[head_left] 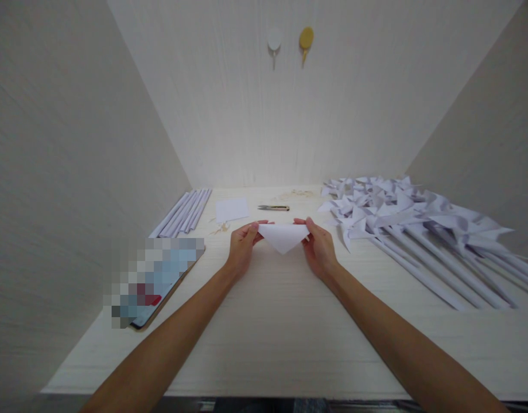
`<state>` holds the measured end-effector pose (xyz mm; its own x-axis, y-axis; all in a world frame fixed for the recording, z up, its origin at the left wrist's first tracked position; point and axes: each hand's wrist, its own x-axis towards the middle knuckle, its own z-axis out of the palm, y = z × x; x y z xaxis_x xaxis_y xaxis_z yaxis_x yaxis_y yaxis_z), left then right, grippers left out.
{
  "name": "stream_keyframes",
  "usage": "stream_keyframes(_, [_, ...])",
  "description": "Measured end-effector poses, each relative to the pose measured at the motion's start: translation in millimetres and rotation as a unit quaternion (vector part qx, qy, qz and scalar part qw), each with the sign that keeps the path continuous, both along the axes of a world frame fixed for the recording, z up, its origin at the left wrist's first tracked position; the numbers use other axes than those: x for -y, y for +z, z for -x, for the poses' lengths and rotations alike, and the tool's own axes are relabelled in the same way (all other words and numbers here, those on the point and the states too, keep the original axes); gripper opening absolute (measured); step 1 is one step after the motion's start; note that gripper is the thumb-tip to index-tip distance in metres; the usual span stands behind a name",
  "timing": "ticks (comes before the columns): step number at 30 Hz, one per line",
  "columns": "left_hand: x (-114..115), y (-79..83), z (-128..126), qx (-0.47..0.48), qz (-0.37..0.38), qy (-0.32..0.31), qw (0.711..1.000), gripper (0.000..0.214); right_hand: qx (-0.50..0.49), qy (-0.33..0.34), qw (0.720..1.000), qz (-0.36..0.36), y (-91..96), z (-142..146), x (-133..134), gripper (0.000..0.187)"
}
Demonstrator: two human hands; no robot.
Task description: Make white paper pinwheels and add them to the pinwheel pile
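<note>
A white sheet of paper folded into a triangle (pixel 283 236) lies in the middle of the pale table (pixel 264 344), its point toward me. My left hand (pixel 242 246) pinches the triangle's left corner. My right hand (pixel 318 246) pinches its right corner. Both hands rest on the tabletop with fingers closed on the paper's top edge.
A pile of white paper pinwheels on paper sticks (pixel 419 229) covers the right side. Rolled paper sticks (pixel 184 212) lie at the far left, a tablet (pixel 156 281) nearer. A small paper square (pixel 232 209) and thread snips (pixel 273 207) lie beyond my hands. Walls enclose three sides.
</note>
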<state>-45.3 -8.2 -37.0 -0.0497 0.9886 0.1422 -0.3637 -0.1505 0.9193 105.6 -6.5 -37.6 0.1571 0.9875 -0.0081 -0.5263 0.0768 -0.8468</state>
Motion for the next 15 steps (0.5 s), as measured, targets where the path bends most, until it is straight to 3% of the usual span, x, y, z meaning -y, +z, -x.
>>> stream_keyframes(15, [0.4,0.8,-1.0,0.005,0.009,0.0,1.0,0.032,0.025,0.035,0.999,0.014,-1.5,2.2,-1.9,0.04])
